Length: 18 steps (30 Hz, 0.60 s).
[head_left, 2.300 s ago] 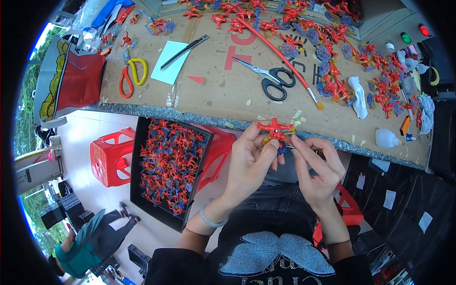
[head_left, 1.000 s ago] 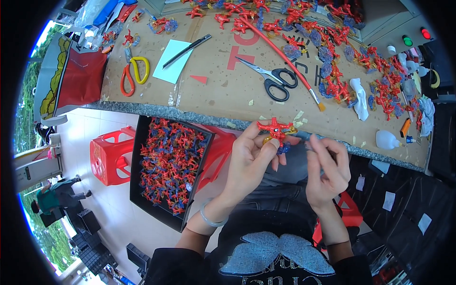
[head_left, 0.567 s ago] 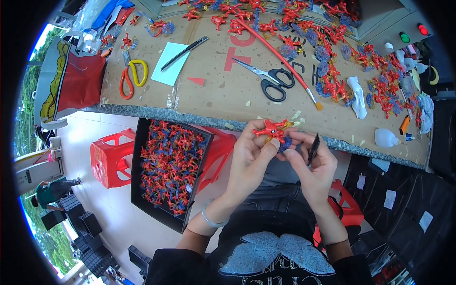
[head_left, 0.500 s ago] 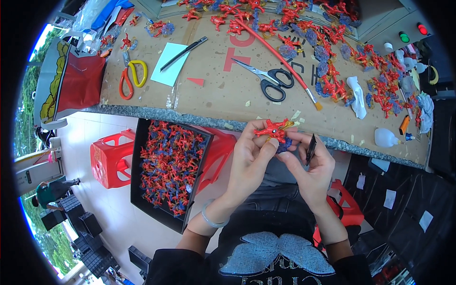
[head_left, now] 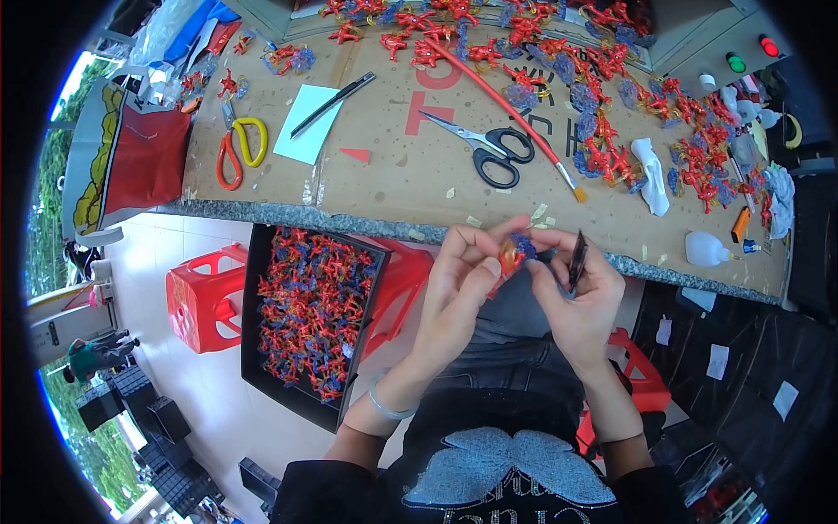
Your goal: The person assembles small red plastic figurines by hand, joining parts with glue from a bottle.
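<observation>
Just in front of the table edge, I hold a small plastic figurine (head_left: 513, 254), red with clear yellow and blue parts. My left hand (head_left: 458, 293) pinches it between thumb and fingers, which cover much of its red body. The thumb and fingertips of my right hand (head_left: 580, 306) are close around its blue end; whether they press on it I cannot tell. A slim black tool (head_left: 577, 260) sticks up between the fingers of that same hand; its kind is unclear. On the table beyond lie black-handled scissors (head_left: 497, 157) and a red paintbrush (head_left: 524, 122).
Many similar figurines (head_left: 602, 157) lie along the table's back and right. A black tray (head_left: 250, 349) full of them sits below, beside a red stool (head_left: 196, 301). Orange-and-yellow-handled cutters (head_left: 229, 166), pale paper (head_left: 301, 131) and a white squeeze bottle (head_left: 704, 249) are on the table.
The figurine has been turned in my fingers: its red body faced up before, and now its yellow and blue parts show. My right hand has shifted slightly right, still with the black tool.
</observation>
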{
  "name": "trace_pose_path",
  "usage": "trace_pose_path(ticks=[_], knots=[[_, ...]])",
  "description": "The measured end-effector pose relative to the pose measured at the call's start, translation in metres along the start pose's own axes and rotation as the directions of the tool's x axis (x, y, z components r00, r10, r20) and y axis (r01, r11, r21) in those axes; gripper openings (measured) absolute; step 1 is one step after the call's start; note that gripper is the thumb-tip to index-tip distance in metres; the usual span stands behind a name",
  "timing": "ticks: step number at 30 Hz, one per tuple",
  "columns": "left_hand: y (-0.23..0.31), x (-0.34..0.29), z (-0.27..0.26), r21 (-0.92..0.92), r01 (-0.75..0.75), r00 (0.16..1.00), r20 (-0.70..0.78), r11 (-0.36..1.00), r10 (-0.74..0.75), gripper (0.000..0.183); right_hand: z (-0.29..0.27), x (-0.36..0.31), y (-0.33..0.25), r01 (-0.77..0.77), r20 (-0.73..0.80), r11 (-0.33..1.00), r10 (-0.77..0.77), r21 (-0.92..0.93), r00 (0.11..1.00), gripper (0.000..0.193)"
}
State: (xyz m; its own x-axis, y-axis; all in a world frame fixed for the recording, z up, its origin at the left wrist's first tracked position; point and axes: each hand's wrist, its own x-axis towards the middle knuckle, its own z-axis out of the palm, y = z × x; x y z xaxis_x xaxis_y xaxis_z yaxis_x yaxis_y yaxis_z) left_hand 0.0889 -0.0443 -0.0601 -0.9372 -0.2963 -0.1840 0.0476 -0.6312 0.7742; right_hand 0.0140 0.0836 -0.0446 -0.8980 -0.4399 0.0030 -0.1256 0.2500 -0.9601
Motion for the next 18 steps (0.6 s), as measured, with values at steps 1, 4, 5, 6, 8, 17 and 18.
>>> trace_pose_path(ticks=[1, 4, 5, 6, 8, 17, 18], knots=[[-0.001, 0.000, -0.002, -0.016, -0.007, 0.997, 0.077, 1.000, 0.008, 0.014, 0.001, 0.001, -0.002, -0.027, -0.024, 0.997, 0.029, 0.076, 0.999, 0.032], [-0.001, -0.003, 0.000, -0.004, 0.064, 0.996, 0.062, 0.998, -0.064, 0.021, 0.002, 0.005, -0.007, -0.019, -0.051, 0.994, 0.025, 0.110, 0.998, 0.032], [-0.001, -0.002, 0.000, -0.003, 0.066, 0.996, 0.064, 0.998, -0.065, 0.021, 0.001, 0.007, -0.008, 0.012, -0.052, 0.998, -0.009, 0.066, 0.999, 0.032], [0.000, -0.001, 0.001, -0.061, 0.065, 0.997, 0.055, 0.996, -0.061, 0.029, 0.002, 0.008, -0.010, 0.012, -0.055, 0.998, -0.009, 0.066, 0.998, 0.032], [0.001, 0.001, 0.001, -0.118, 0.062, 0.997, 0.044, 0.991, -0.057, 0.038, 0.002, 0.010, -0.012, 0.120, -0.108, 0.993, -0.116, 0.023, 0.987, 0.030], [0.001, 0.006, -0.002, 0.090, 0.075, 0.985, 0.148, 0.993, -0.088, 0.054, -0.007, 0.008, -0.004, 0.073, -0.010, 0.993, -0.073, 0.095, 0.997, 0.029], [-0.001, 0.007, -0.004, 0.099, 0.045, 0.984, 0.165, 0.994, -0.062, 0.052, -0.009, 0.007, -0.004, 0.073, -0.010, 0.993, -0.073, 0.095, 0.997, 0.029]])
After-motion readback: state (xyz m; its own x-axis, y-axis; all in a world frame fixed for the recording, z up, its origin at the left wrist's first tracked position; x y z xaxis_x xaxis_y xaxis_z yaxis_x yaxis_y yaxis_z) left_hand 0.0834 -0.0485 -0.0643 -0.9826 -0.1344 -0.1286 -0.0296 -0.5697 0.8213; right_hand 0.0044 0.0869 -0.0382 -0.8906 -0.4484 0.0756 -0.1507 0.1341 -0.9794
